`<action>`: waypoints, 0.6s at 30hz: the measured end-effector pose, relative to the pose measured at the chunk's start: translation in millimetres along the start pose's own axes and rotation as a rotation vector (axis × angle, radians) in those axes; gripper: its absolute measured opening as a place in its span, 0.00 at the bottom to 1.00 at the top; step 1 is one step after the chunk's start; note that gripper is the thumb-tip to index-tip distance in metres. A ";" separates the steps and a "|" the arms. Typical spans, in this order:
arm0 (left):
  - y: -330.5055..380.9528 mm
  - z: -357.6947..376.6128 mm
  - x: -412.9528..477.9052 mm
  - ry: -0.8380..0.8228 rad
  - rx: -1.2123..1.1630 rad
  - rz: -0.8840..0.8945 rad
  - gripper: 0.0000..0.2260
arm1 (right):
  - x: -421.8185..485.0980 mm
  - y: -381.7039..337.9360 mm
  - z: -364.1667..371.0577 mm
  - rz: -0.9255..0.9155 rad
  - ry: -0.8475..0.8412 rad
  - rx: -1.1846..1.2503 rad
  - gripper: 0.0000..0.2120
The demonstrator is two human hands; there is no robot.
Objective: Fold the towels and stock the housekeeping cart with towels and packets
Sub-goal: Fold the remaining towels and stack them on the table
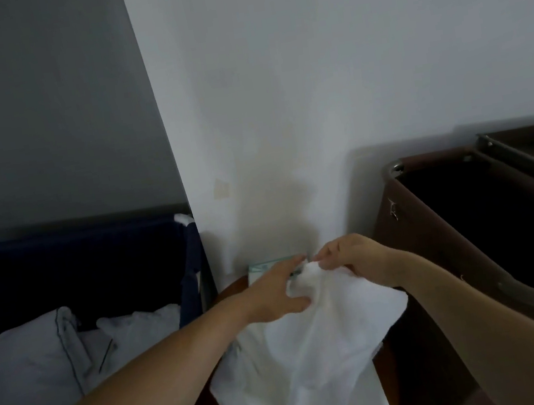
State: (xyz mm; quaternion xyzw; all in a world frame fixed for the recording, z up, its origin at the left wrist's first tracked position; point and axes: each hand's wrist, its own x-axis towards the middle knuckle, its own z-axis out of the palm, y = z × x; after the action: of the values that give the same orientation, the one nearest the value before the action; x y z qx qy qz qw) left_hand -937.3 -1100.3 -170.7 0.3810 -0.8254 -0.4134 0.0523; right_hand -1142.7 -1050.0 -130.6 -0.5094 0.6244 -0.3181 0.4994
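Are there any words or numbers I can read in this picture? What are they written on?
None can be read.
On the green-and-white packet by the wall: any print is too blurred to read.
On the white towel, the brown cart and the pale patch on the wall: no writing shows.

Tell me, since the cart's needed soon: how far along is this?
Nothing looks finished. In hand: the right hand pinches the white towel at its far edge; the left hand reaches over it. Left: folding it, the linen heap, the packet by the wall; the cart shows no towels.
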 end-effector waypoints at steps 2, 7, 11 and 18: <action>8.4 -2.0 3.7 -0.026 0.052 0.031 0.31 | 4.4 -1.7 2.2 -0.024 0.119 0.059 0.06; 6.1 -3.1 7.9 0.017 0.013 0.044 0.30 | 2.2 -17.1 -11.7 -0.154 0.334 0.049 0.11; 7.9 -4.2 16.1 0.121 -0.102 0.090 0.21 | 0.8 -25.0 -13.5 -0.218 0.296 0.066 0.15; -10.1 6.3 18.8 0.200 0.080 -0.156 0.19 | 21.8 7.6 -7.6 0.038 0.600 0.223 0.11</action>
State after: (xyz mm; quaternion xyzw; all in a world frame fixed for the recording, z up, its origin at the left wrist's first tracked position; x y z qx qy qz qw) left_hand -947.2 -1112.5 -186.4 0.4851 -0.7997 -0.3429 0.0869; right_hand -1151.9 -1069.4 -141.8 -0.3234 0.7144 -0.5112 0.3517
